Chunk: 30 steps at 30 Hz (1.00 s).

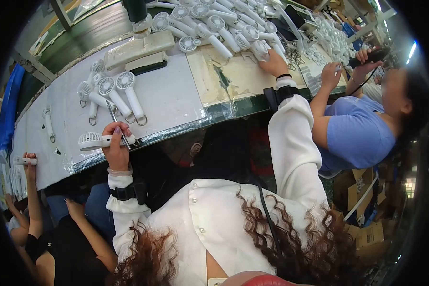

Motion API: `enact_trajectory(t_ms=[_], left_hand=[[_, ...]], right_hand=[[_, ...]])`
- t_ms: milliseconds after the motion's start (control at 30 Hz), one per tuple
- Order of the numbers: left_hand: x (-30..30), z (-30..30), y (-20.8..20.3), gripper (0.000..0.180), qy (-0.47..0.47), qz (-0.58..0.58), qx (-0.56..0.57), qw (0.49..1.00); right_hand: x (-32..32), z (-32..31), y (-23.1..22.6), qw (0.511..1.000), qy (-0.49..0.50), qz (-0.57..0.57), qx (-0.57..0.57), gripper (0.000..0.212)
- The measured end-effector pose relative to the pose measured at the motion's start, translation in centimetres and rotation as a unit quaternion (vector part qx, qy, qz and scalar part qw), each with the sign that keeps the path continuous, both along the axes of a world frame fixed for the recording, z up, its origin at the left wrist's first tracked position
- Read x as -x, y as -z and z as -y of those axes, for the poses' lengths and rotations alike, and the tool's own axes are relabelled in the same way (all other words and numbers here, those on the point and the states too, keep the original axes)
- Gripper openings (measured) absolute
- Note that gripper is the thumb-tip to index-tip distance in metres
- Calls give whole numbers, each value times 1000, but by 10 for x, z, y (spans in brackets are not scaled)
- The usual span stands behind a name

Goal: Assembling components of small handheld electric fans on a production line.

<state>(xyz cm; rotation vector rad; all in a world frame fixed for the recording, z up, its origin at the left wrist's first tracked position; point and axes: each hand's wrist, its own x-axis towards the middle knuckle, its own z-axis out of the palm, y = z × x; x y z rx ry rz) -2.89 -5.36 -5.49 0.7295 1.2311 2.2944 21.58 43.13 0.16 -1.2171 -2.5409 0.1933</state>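
Note:
My left hand [116,147] is closed round a white handheld fan [91,141] at the table's near edge, its round head pointing left. A slim metal tool [112,114], like a pair of tweezers, also sticks up from those fingers. Over at the far right, my right hand [275,65] is closed on another white handheld fan [260,50] at the near side of a big pile of fans [217,24]. Its fingertips are partly hidden. Beyond my left hand lies a small group of fans [107,86] with metal loops at their handle ends.
A pale block [139,50] and a dark flat object [150,66] lie in the middle. Small metal loops [294,58] are heaped right of my right hand. One co-worker in blue [360,128] sits at right; another person's hand [30,164] holds a fan at far left.

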Motion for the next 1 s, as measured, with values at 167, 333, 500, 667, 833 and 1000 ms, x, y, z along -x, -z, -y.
enact_trajectory(t_ms=[167,333,500,667,833,1000], left_hand=[[-3,2,-1,16,-7,5,6,1000],[-1,1,0,17,2,2,5,1000],[0,2,-1,17,-3,-4,16,1000],[1,3,0,17,-5,11,4,1000],[-3,4,-5,17,-11,25,16,999],[-5,3,0,17,-24,29,21,999]], right_hand=[[9,4,5,999,11,-32,13,44],[-14,27,2,975,0,-52,214,39],[-46,64,12,954,-20,-154,256,33],[-58,98,3,919,-118,-159,341,24],[-19,135,-10,899,-183,-99,385,23],[68,193,2,862,-327,-82,378,27]])
